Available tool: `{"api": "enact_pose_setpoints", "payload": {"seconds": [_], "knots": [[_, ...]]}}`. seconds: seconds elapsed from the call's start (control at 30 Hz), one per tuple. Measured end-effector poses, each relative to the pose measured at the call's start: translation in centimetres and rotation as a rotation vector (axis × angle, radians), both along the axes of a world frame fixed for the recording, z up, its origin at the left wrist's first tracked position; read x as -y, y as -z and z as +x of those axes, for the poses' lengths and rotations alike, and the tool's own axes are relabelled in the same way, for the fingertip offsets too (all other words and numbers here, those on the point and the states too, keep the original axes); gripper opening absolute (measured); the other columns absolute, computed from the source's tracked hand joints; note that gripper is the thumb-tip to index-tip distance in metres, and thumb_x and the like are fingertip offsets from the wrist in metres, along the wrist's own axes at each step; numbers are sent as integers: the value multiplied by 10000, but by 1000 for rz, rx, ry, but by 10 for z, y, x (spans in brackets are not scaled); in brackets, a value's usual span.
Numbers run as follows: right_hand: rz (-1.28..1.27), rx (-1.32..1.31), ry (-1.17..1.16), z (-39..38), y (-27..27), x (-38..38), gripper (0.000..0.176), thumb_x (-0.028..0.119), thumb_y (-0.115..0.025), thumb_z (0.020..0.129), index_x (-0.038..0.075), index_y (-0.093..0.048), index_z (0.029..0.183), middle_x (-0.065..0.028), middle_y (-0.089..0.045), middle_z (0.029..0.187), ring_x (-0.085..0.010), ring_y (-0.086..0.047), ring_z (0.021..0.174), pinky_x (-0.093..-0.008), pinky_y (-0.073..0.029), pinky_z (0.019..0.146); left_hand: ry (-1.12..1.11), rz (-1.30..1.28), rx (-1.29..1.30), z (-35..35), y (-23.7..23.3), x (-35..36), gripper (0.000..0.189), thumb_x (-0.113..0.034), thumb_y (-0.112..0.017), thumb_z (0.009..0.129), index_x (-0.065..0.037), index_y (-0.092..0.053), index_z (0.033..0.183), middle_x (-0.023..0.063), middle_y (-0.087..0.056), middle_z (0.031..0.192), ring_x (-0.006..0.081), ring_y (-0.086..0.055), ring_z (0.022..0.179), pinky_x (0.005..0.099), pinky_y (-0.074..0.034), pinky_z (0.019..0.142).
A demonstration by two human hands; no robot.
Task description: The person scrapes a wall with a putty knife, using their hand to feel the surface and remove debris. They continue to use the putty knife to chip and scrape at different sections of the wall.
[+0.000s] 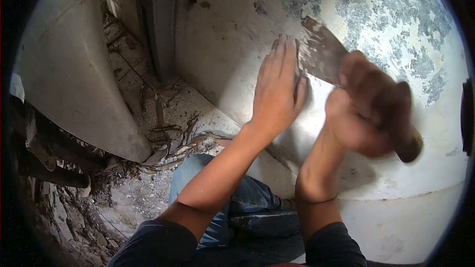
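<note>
My right hand (pixel 368 106) is wrapped round the handle of a wide scraper (pixel 324 52), slightly smeared by motion. The scraper's metal blade is flecked with pale residue and points up and left across the wall (pixel 232 24). Its handle end sticks out below my fist at the right. Flat beside the blade lies my left hand (pixel 277 86), fingers stretched upward against the wall, holding nothing. Above and right of the blade, grey patches (pixel 366 5) show where the pale coating is gone from the surface.
A dark door frame (pixel 158 24) stands left of the wall, with a large pale curved panel (pixel 74 64) nearer me. Debris and flakes (pixel 133 188) cover the floor at the lower left. My jean-clad knee (pixel 193 170) is below my left forearm.
</note>
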State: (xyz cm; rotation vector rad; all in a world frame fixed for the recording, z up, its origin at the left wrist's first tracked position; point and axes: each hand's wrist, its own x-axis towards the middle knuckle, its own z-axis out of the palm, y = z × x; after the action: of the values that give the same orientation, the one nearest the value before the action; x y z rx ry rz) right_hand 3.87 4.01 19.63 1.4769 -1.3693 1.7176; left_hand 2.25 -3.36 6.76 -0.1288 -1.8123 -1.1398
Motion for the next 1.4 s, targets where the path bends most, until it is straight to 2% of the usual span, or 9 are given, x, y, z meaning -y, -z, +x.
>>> {"api": "enact_pose_setpoints", "payload": {"seconds": [0.07,0.4,0.63,0.73,0.9,1.2,1.27,1.37,1.4], "knots": [[77,6,-143,-2,-3,0,289,216,-409,949,167,-367,667,5,-316,532,-144,-294,501,-396,-381,622,13,46,-34,2,-2,-7,760,-76,-636,848,120,-298,1500,346,-393,1491,492,-394,1387,526,-303,1177],[-28,40,223,-13,17,43,338,137,-441,899,141,-314,585,-14,-293,461,-154,-251,430,-364,-363,518,24,29,100,-3,9,-6,811,-159,-643,885,111,-235,1532,340,-326,1551,481,-309,1457,574,-225,1197],[25,31,247,-43,31,39,324,159,-490,899,121,-327,622,-15,-293,495,-146,-279,466,-368,-365,514,61,52,71,-1,7,-9,573,-241,-572,907,63,-355,1341,275,-427,1382,437,-398,1294,533,-290,1095],[261,-423,-247,-64,19,27,287,97,-520,866,87,-380,616,-39,-366,509,-146,-350,475,-365,-404,518,81,63,38,-2,7,-9,487,-276,-542,916,43,-406,1259,247,-471,1310,418,-436,1224,516,-318,1051],[115,-233,337,-24,33,44,221,135,-636,812,53,-513,647,-72,-464,545,-204,-479,457,-295,-409,474,159,112,-29,0,4,-10,393,-334,-492,932,9,-492,1122,201,-543,1189,386,-500,1108,487,-364,978],[47,-276,248,-37,44,62,241,56,-651,765,55,-457,621,-65,-414,533,-212,-440,428,-312,-366,434,790,390,-611,-7,-41,10,466,-440,-401,959,-52,-646,876,117,-674,972,330,-614,899,436,-448,846],[-1,-298,200,-37,49,64,252,38,-654,755,56,-445,616,-63,-403,530,-214,-431,421,-316,-357,425,780,380,-675,-4,-49,14,518,-463,-381,966,-66,-681,822,98,-703,923,317,-640,852,424,-466,817],[53,-400,176,-42,44,63,281,-5,-661,724,59,-415,604,-59,-381,524,-214,-412,410,-326,-335,410,363,259,-741,5,-58,20,529,-422,-328,983,-100,-683,756,98,-701,845,262,-653,816,409,-476,777],[50,-407,155,-42,43,64,280,-10,-668,697,59,-416,596,-56,-362,519,-219,-396,404,-335,-326,410,486,394,-788,-19,-44,12,530,-415,-322,991,-105,-666,734,96,-690,820,256,-650,799,393,-474,765]]}}
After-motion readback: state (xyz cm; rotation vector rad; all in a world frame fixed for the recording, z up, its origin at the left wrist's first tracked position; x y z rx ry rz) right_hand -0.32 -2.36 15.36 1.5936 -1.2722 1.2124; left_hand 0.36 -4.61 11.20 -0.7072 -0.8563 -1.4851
